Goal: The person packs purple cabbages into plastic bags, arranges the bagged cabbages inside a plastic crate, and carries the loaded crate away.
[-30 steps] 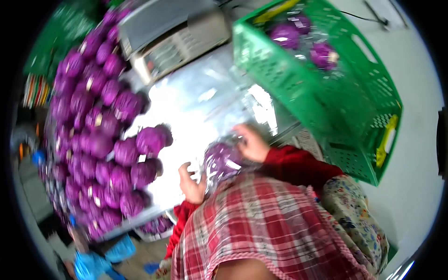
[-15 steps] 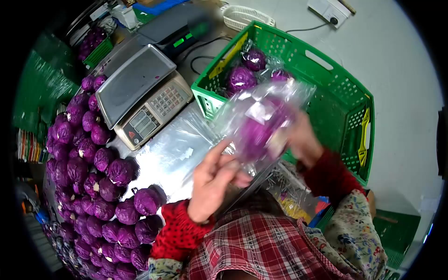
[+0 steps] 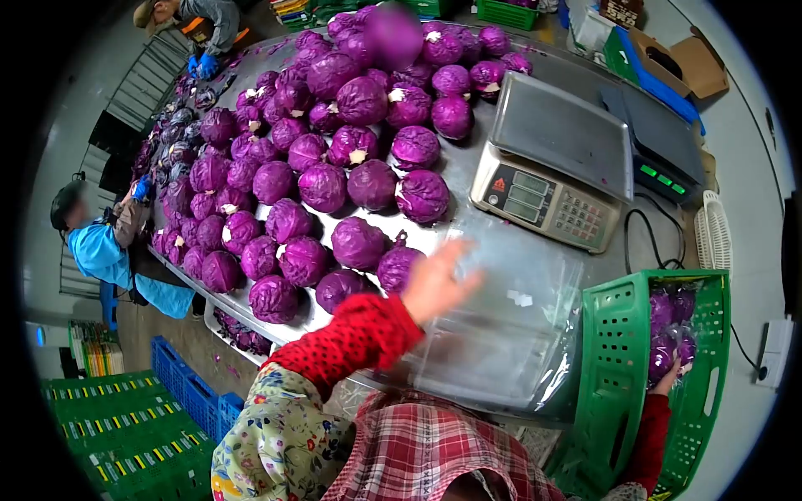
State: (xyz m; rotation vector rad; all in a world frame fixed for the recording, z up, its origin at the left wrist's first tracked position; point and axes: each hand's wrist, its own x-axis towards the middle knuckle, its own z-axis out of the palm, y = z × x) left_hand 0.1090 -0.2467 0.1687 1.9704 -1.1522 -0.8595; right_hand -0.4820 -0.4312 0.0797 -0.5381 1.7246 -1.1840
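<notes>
My left hand (image 3: 434,280) is open and blurred, stretched over the steel table (image 3: 468,171) at the near edge of a big heap of purple cabbages (image 3: 334,150). The closest cabbage (image 3: 397,265) lies just left of its fingers. A stack of clear plastic bags (image 3: 510,334) lies right of the hand. My right hand (image 3: 668,380) is down inside the green crate (image 3: 618,334), fingers on a bagged purple cabbage (image 3: 672,334) that rests with other bagged ones.
A weighing scale (image 3: 555,159) and a dark device (image 3: 660,134) stand at the table's far right, a white basket (image 3: 714,234) beside them. A person in blue (image 3: 100,250) works at the table's left, another person (image 3: 192,17) at the far end. Blue crates (image 3: 188,388) sit on the floor.
The view has swung left to the cabbage heap. My right hand has carried the bagged cabbage down into the green crate. My left hand has let go and reached out over the table.
</notes>
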